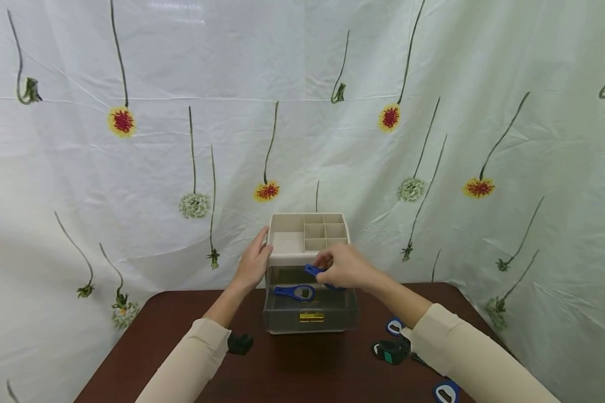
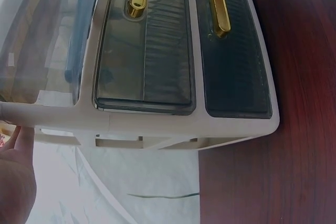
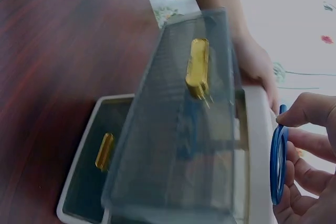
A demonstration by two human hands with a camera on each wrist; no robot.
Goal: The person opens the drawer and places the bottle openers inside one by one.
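Note:
My right hand pinches a blue bottle opener between thumb and fingers, above the pulled-out clear drawer. Its blue handle sticks out to the left of my fingers in the head view. Another blue bottle opener lies in that drawer, handle to the left. My left hand rests against the left side of the cream desk organizer with its fingers extended. Through the drawer front, blue shapes show blurred in the right wrist view.
On the right of the dark red table lie a blue-rimmed opener, another one and a black object with a green patch. A black object sits by my left sleeve. A flowered cloth hangs behind.

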